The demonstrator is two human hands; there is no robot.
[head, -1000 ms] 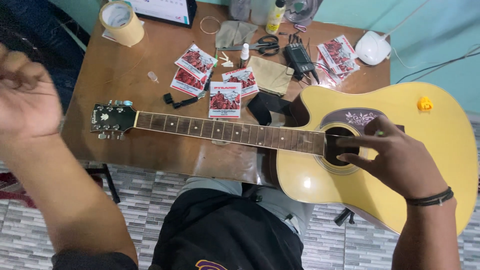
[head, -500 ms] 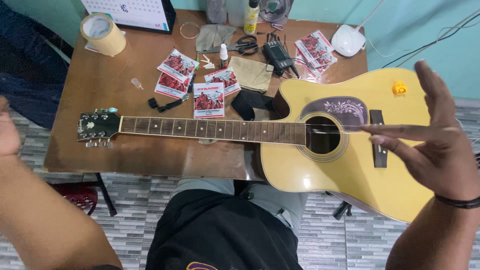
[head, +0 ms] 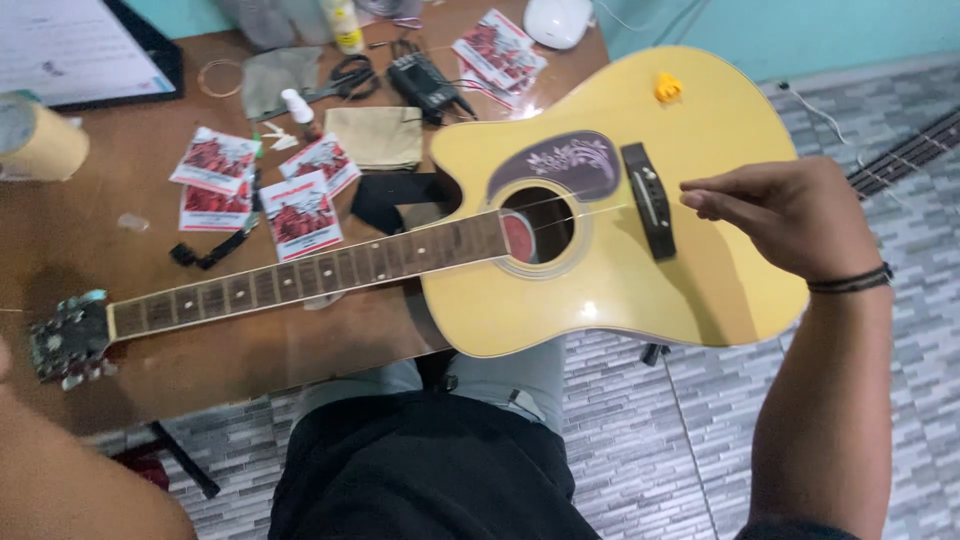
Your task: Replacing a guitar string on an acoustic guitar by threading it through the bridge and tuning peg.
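A yellow acoustic guitar (head: 610,290) lies across the brown table (head: 120,250), its body overhanging my lap. Its neck (head: 300,275) runs left to the headstock (head: 65,340). My right hand (head: 790,215) hovers over the lower body just right of the black bridge (head: 648,200). Its fingertips are pinched on a thin guitar string (head: 600,208) that stretches from the sound hole (head: 540,225) over the bridge. Only my left forearm (head: 60,470) shows, at the bottom left; the hand itself is out of frame. A small yellow piece (head: 668,88) rests on the guitar's upper body.
Red-and-white string packets (head: 300,205) lie beside the neck, with more at the table's far edge (head: 500,45). A tape roll (head: 35,145), scissors (head: 345,75), a tan cloth (head: 375,135), a small white bottle (head: 297,105) and a white mouse (head: 558,20) are there too. Another instrument's neck (head: 905,160) lies on the tiled floor.
My right hand went from the sound hole, spread open to the right, to pinched by the bridge. My left hand has dropped out of view. The camera has swung right.
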